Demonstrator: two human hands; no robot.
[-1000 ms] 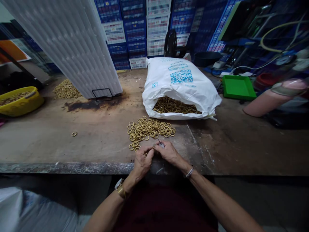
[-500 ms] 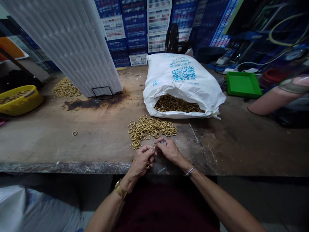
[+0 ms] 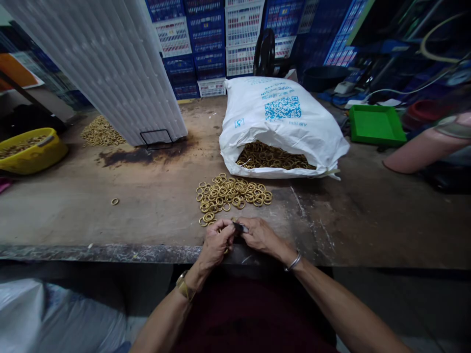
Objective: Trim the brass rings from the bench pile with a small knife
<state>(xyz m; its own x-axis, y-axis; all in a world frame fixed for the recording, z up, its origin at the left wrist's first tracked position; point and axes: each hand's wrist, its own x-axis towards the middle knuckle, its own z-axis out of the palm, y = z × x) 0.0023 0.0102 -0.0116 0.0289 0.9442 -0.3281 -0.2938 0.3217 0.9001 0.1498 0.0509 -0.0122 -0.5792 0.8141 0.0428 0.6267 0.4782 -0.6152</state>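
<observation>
My left hand (image 3: 217, 241) is closed near the table's front edge, its fingers pinched on a brass-coloured ring (image 3: 226, 250) that is mostly hidden. My right hand (image 3: 262, 236), beside it, grips a small dark blade-like tool (image 3: 241, 227). The tool's tip reaches the left fingertips, where the contact is too small to make out. Just beyond both hands lies a loose pile of brass-coloured rings (image 3: 221, 193). Behind that pile, a white sack (image 3: 253, 113) lies on its side, its torn mouth showing many more rings (image 3: 272, 156).
One ring (image 3: 115, 201) lies apart on the wooden table (image 3: 66, 211). At left stand a yellow basin (image 3: 37, 159) of rings and a further ring heap (image 3: 101, 131) beside tall translucent sheets (image 3: 121, 73). A green tray (image 3: 377, 125) and pink cylinder (image 3: 419, 149) are at right.
My right hand has tilted and turned, so the tool now points left toward my left fingertips. My left hand stays nearly in place. The view has shifted slightly.
</observation>
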